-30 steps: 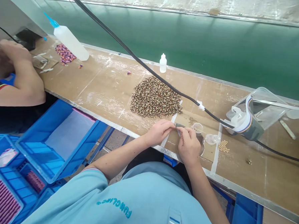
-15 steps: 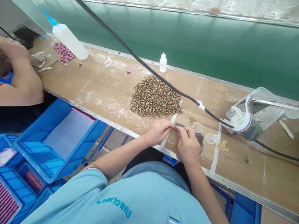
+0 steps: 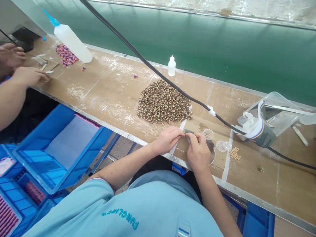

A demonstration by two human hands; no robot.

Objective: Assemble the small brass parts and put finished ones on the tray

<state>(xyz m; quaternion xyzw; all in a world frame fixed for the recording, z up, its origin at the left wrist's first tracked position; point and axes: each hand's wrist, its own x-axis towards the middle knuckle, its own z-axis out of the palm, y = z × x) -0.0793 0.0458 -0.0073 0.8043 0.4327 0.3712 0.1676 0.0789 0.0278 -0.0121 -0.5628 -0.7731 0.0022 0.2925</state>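
Observation:
My left hand (image 3: 167, 140) and my right hand (image 3: 198, 150) meet over the front part of the bench, fingertips pinched close together. Whatever lies between the left fingertips is too small to name. The right fingers are also closed, and what they hold is hidden. Just behind them is a dark grey patch (image 3: 211, 146) on the bench. A large heap of small gold, dark and red pieces (image 3: 164, 103) lies beyond my hands. To the right sit two small clear round dishes (image 3: 208, 134) and a little pile of tan beads (image 3: 235, 153).
A black cable (image 3: 130, 46) hangs across the bench. A small white bottle (image 3: 171, 66) stands behind the heap; a large bottle (image 3: 72, 43) leans at left. A clear bin (image 3: 286, 104) is at right. Blue crates (image 3: 58, 152) stand at lower left, near a co-worker's hands (image 3: 25, 77).
My hands keep nearly the same pinched pose. At left, the co-worker's hands have moved apart, one reaching down to the bench edge. The view has shifted very slightly.

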